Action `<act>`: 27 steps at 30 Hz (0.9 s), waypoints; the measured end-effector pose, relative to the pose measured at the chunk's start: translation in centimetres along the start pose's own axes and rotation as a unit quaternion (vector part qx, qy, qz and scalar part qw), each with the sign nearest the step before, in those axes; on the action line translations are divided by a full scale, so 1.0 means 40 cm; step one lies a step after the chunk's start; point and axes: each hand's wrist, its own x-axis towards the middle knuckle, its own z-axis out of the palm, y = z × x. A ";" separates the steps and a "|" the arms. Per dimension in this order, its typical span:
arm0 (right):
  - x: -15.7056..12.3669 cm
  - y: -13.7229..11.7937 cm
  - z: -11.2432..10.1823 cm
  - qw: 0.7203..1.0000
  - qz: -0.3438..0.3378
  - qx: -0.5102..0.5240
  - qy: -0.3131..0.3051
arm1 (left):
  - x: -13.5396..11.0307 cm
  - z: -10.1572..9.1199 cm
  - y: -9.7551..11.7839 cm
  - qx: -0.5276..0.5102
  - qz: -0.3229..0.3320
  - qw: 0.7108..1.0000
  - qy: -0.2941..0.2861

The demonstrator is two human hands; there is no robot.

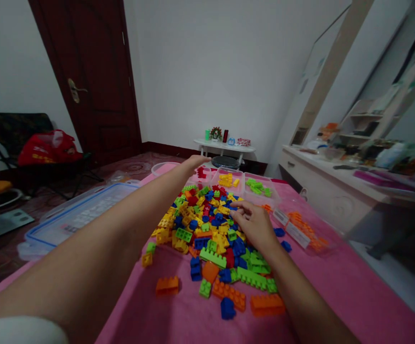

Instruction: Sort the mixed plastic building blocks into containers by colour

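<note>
My left hand (197, 161) stretches far forward, above the clear box with red bricks (201, 173). It shows edge-on and its fingers are mostly hidden, so I cannot see whether it holds anything. My right hand (253, 220) is at the right side of a heap of mixed toy building bricks (207, 215). Its thumb and fingers are bent towards each other in a pinch among blue and yellow bricks; what lies between the fingertips is too small to make out. The heap mixes yellow, blue, green, red and orange bricks on a pink cloth (193, 315).
Beyond the heap stand clear boxes with yellow bricks (226, 180) and green bricks (259, 187). Orange bricks (305, 229) fill a clear box at the right. A blue-rimmed lid (85, 210) lies left. Loose orange bricks (266, 305) lie near the front. A white desk (322, 167) flanks the right.
</note>
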 end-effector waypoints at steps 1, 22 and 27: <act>0.000 0.002 0.000 1.000 -0.001 -0.002 0.001 | -0.015 0.004 -0.007 0.054 0.014 0.998 -0.016; -0.013 -0.016 0.028 0.988 -0.084 -0.116 -0.063 | -0.258 -0.018 -0.194 0.315 0.117 0.941 -0.031; -0.011 -0.008 0.023 0.988 -0.078 -0.116 -0.057 | -0.295 -0.010 -0.124 0.373 0.217 0.902 -0.026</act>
